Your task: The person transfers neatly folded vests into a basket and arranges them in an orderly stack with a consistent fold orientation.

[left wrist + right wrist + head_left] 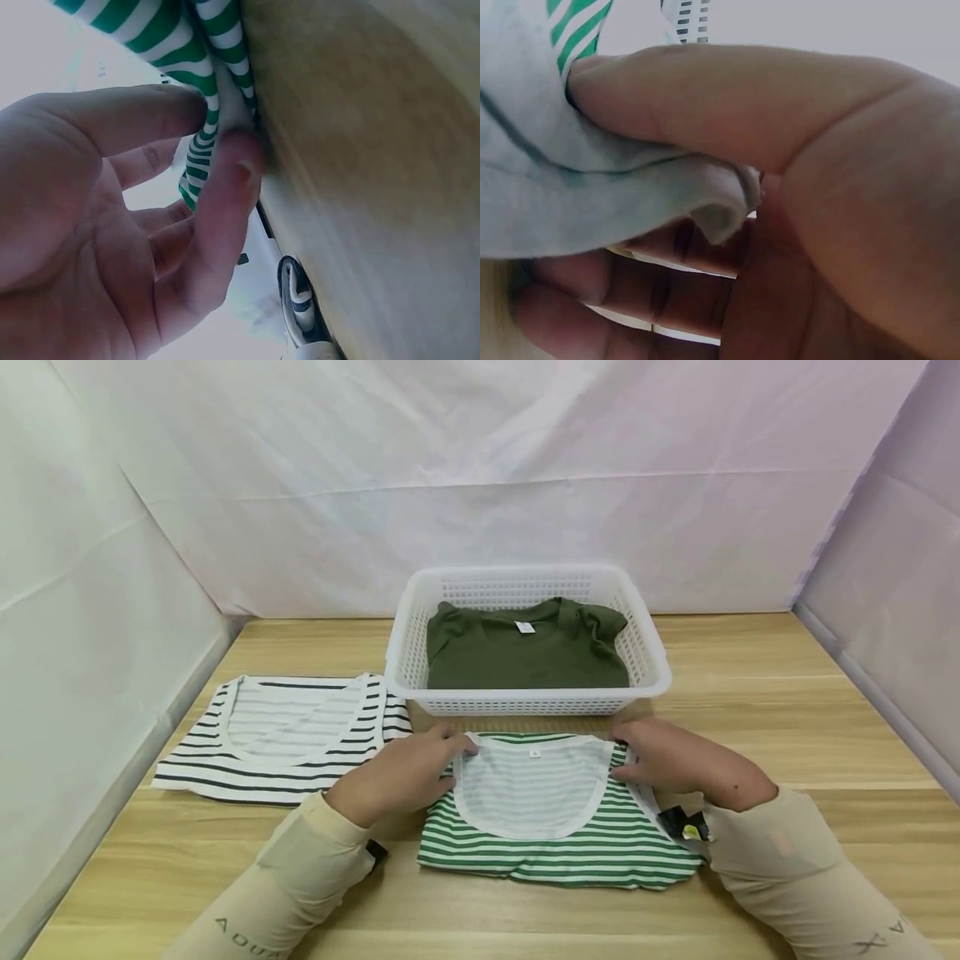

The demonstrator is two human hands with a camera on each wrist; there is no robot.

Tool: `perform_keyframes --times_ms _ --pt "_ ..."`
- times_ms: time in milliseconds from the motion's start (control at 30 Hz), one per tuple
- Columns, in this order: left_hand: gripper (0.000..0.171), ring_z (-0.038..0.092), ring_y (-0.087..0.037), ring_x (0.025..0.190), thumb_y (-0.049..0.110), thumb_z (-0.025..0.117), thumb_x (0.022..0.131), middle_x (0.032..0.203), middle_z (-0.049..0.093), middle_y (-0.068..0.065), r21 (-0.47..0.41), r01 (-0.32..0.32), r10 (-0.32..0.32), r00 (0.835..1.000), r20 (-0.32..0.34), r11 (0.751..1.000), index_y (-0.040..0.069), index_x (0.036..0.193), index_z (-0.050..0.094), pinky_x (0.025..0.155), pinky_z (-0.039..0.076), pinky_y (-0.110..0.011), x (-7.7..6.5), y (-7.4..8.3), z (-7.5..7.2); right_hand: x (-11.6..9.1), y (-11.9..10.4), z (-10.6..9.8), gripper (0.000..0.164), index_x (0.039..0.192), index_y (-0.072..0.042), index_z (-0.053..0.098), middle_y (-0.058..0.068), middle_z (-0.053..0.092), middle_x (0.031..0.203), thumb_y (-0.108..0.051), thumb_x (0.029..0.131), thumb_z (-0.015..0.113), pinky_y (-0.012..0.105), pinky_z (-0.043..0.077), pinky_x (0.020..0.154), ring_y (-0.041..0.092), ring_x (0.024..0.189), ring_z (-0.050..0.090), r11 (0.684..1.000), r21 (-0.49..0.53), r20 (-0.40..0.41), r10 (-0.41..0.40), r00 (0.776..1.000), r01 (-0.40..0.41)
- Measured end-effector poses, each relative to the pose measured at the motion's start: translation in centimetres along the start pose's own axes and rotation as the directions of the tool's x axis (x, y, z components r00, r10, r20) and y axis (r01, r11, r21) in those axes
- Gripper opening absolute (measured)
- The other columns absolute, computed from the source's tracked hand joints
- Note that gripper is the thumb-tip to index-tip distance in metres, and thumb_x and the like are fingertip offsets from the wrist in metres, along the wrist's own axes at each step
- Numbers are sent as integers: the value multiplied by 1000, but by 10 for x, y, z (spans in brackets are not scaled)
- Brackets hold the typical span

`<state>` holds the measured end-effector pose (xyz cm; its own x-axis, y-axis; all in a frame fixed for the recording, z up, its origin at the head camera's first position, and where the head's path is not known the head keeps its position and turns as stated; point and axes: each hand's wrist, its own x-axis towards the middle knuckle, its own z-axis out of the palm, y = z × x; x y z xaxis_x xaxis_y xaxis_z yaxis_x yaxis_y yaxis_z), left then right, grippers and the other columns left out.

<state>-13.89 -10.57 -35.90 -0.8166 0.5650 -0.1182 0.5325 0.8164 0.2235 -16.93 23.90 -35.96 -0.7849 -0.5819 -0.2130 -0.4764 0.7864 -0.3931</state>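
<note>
A green-and-white striped tank top (525, 857), folded to a short bundle with its white-edged neckline up, lies in front of a white basket (525, 703). At its left shoulder my left hand (401, 772) pinches the cloth; in the left wrist view, thumb and a finger close about the striped edge (169, 45). On the opposite shoulder my right hand (686, 766) grips the fabric, thumb on top and fingers beneath, as the right wrist view shows with the pale cloth (592, 202) between them. A dark green T-shirt (525, 652) lies folded inside the basket.
A black-and-white striped tank top (292, 777) lies folded on the wooden table (810, 710), left of the basket. White curtains (525, 527) hang behind and at both sides of the table.
</note>
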Motion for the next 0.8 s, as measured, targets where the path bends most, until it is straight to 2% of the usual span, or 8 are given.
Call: perform_keyframes --times_ms 100,233,400,667,800 --pt "40 67 -23 99 17 70 93 136 56 -11 -12 -4 4 1000 4 1000 18 132 61 74 55 -40 0 0 -1 0 -1 -1 23 107 -9 69 -3 63 93 -19 87 76 28 45 68 9 79 53 1000 27 0 4 1000 -4" --pt "41 67 -25 100 15 69 93 143 51 -11 -25 -11 11 1000 11 1000 18 132 59 75 55 -40 0 -1 -1 -1 -1 -1 30 108 -8 68 -3 63 91 -23 84 79 29 46 69 9 78 53 999 42 -3 9 1000 -9" --pt "41 67 -25 99 14 68 93 141 52 -11 -26 -16 16 1000 15 1000 19 133 58 74 55 -41 0 -2 1 -1 -1 -1 40 112 -6 67 -3 65 96 -28 82 81 32 50 73 9 82 56 999 38 20 28 999 -29" --pt "41 66 -24 97 14 68 93 132 56 -12 -6 -20 20 1000 23 1000 18 133 61 76 55 -40 2 1 -1 0 -2 0 20 96 -12 65 -5 60 86 -26 86 77 27 45 67 8 75 51 999 41 48 -22 999 20" --pt "41 66 -25 105 14 69 93 135 57 -11 -14 -17 17 999 28 1000 17 133 63 82 55 -41 2 2 -1 -1 -3 1 18 95 -14 63 -6 58 84 -25 88 75 27 43 67 8 75 50 999 47 65 -20 998 17"
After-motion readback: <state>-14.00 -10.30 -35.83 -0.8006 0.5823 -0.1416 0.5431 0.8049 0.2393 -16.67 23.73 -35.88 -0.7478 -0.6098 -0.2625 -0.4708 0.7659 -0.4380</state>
